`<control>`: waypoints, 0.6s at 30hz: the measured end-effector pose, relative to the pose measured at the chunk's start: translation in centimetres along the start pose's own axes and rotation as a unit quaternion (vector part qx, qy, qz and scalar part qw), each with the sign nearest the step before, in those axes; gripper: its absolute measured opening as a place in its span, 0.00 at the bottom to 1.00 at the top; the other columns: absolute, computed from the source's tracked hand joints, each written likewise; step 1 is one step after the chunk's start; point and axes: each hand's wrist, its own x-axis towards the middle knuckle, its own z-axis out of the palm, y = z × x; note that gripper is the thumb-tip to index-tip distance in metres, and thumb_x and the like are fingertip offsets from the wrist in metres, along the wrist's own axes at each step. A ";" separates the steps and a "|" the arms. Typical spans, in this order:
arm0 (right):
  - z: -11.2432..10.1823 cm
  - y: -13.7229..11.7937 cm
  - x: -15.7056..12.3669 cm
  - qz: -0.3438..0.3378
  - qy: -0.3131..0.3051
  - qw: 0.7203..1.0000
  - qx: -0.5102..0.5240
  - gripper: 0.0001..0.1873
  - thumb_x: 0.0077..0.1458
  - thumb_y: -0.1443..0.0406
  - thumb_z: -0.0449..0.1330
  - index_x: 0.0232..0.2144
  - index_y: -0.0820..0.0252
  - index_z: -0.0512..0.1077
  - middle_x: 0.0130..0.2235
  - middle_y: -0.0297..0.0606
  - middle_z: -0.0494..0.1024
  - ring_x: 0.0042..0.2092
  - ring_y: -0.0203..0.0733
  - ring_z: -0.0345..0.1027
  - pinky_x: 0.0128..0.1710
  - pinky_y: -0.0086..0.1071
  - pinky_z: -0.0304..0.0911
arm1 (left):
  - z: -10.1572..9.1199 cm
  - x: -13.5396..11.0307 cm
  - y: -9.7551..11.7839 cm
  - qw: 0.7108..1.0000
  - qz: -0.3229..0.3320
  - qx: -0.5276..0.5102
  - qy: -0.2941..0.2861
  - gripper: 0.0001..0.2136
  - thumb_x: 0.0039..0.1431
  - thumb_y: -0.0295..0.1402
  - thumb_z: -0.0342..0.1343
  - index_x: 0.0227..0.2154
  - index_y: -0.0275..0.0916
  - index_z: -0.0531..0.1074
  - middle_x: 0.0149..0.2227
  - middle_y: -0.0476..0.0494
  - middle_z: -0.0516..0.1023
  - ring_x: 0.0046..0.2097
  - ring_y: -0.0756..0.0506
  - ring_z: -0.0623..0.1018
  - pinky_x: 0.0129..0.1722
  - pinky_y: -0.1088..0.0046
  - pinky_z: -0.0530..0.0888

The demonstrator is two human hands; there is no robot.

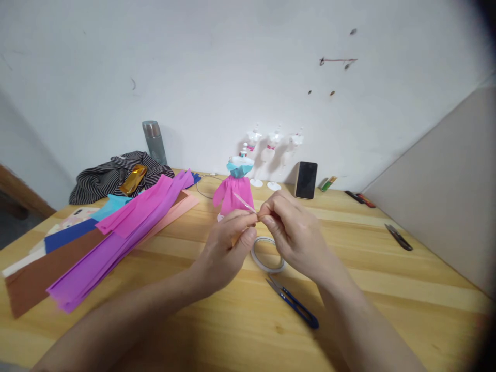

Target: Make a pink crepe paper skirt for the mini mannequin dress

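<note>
My left hand (225,248) and my right hand (290,230) meet above the wooden table (387,289), both pinched on a thin pink strip (245,202) that sticks up to the left between the fingertips. Under the hands lies a roll of clear tape (267,258). Blue-handled thread snips (294,302) lie just in front of it. Behind the hands stands a small mannequin (236,188) dressed in a pink paper skirt and a teal top.
Crepe paper sheets (116,232) in purple, pink, brown and blue fan out at the left. A striped cloth (112,175), a gold pouch (134,180) and a grey flask (154,142) are behind. White mannequins (271,147), a phone (306,180) and scissors (399,237) stand farther right.
</note>
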 end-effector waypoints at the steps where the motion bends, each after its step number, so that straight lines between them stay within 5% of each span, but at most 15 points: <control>1: 0.1 0.0 0.0 -0.001 0.005 1.000 -0.002 0.09 0.61 0.69 0.49 0.27 0.58 0.60 0.28 0.35 0.65 0.28 0.37 0.59 0.27 0.31 0.55 | 0.0 0.0 0.1 1.000 -0.008 -0.006 -0.003 0.12 0.62 0.28 0.48 0.43 0.40 0.75 0.40 0.43 0.76 0.43 0.46 0.74 0.46 0.68 0.70; 11: -0.7 -0.3 0.2 0.023 -0.001 0.994 0.110 0.10 0.62 0.68 0.49 0.30 0.59 0.68 0.28 0.36 0.70 0.31 0.38 0.64 0.31 0.33 0.60 | 0.4 -0.3 -0.3 0.981 -0.125 -0.141 0.046 0.09 0.58 0.30 0.54 0.40 0.40 0.77 0.40 0.43 0.80 0.39 0.47 0.76 0.38 0.71 0.73; 18: -0.6 -0.2 -0.1 -0.034 0.028 0.999 0.030 0.06 0.56 0.72 0.55 0.29 0.59 0.69 0.26 0.35 0.68 0.28 0.36 0.61 0.26 0.30 0.58 | 0.3 -0.4 -0.4 0.984 -0.112 -0.126 0.050 0.09 0.58 0.30 0.53 0.39 0.40 0.77 0.37 0.45 0.78 0.35 0.49 0.74 0.38 0.71 0.71</control>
